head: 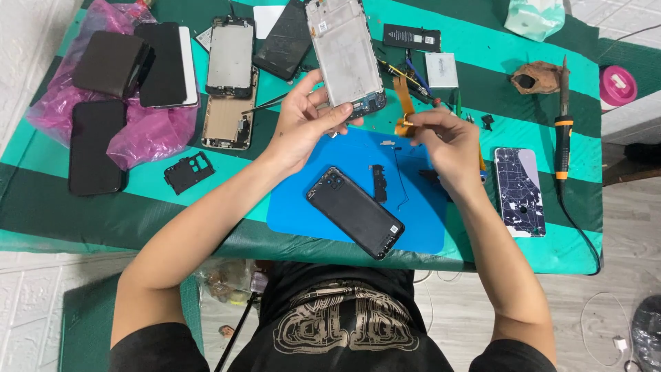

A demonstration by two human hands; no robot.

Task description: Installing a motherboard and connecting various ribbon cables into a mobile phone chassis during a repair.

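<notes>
Left hand [303, 120] grips 1 silver phone frame [344, 55]; right hand [444, 141] pinches its orange flex ribbon [403, 103], apparently attached, above blue rubber mat [303, 207].

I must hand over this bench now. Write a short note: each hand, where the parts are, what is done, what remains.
Left hand: holds the phone frame up over the table.
Right hand: pinches the orange ribbon cable hanging from the frame.
On the blue mat: black back cover, small black parts.
Done: back cover is off.
Left: cable not yet free of the frame.
</notes>
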